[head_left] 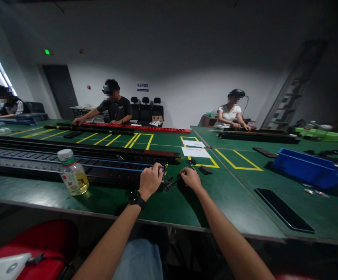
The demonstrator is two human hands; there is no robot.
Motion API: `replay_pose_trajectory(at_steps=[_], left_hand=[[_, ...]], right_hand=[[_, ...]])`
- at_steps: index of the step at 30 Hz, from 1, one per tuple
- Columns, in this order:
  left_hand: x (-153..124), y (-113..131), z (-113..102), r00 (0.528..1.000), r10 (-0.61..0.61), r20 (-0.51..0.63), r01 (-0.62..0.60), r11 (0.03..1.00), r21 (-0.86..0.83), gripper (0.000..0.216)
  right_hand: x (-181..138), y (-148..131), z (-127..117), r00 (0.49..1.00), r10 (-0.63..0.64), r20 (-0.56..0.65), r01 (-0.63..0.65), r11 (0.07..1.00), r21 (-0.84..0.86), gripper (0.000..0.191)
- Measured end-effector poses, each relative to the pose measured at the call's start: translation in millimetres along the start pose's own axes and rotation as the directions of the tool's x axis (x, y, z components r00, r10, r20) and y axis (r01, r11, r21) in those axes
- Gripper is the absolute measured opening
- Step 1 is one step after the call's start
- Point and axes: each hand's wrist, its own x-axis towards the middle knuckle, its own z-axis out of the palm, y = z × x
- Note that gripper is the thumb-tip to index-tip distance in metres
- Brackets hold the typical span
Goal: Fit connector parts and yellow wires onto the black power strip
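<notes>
My left hand, with a black watch on its wrist, has its fingers curled over the right end of a long black rail with blue strips and red dots. To the right of it my right hand is closed in a pinch at the table top, and its fingertips hide most of what they hold. Between the hands lies a small black ribbed part, close to the right fingertips. Past the right hand are another small black piece and a flat dark piece.
A drink bottle stands before the rail. On the right are a phone and a blue bin. White papers lie ahead on the green table. Across it, several people work at long parts, one a red strip.
</notes>
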Motion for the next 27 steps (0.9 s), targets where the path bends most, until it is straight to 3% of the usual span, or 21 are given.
replay_pose_trajectory(at_steps=[8, 17, 27], left_hand=[[45, -11, 9, 0.981, 0.070, 0.179, -0.049, 0.992, -0.118, 0.017], [54, -10, 10, 0.960, 0.013, 0.280, 0.038, 0.984, -0.176, 0.016], [57, -3, 18, 0.972, -0.034, 0.234, 0.065, 0.990, -0.126, 0.013]], right_hand=[[0, -3, -1, 1.000, -0.002, 0.005, 0.002, 1.000, 0.001, 0.026], [1, -5, -1, 1.000, -0.008, 0.006, 0.008, 1.000, -0.019, 0.024], [1, -3, -1, 1.000, -0.007, 0.003, 0.007, 1.000, -0.018, 0.026]])
